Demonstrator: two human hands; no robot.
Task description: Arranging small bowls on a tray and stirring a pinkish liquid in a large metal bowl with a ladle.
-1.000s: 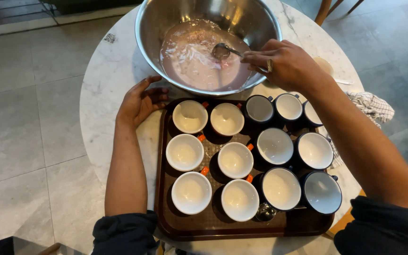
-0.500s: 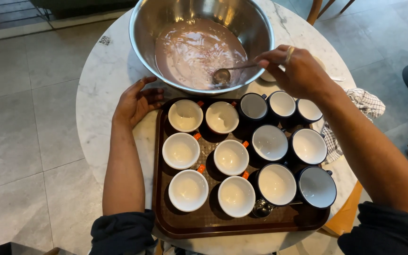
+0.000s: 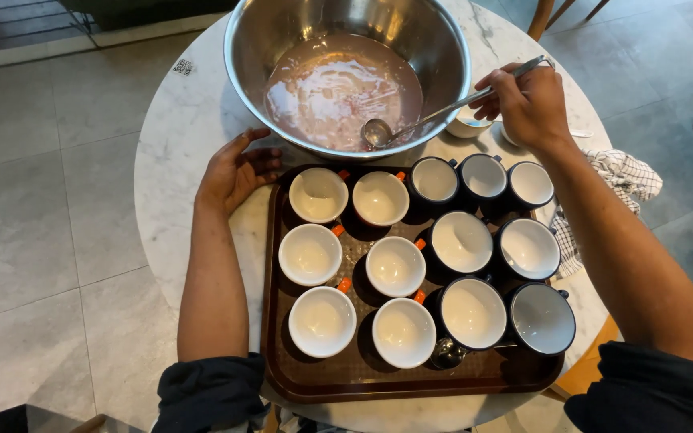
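bowl (image 3: 443, 56): I see polished metal, shiny and mirror-like
ladle (image 3: 411, 120): I see glossy metal
cups (image 3: 395, 265): glazed ceramic, smooth, shiny inside
tray (image 3: 362, 373): brown plastic, matt, finely textured
desk (image 3: 178, 144): pale veined marble, smooth
cloth (image 3: 623, 180): woven checked fabric

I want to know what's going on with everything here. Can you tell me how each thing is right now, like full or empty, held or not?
Steel bowl: holds shallow pinkish-brown liquid.
Ladle: held, scoop at bowl's near rim.
Right hand: gripping ladle handle.
Left hand: flat on round table, holding nothing.
Cups: upright, look empty.
Brown tray: crowded with cups.
Checked cloth: crumpled.
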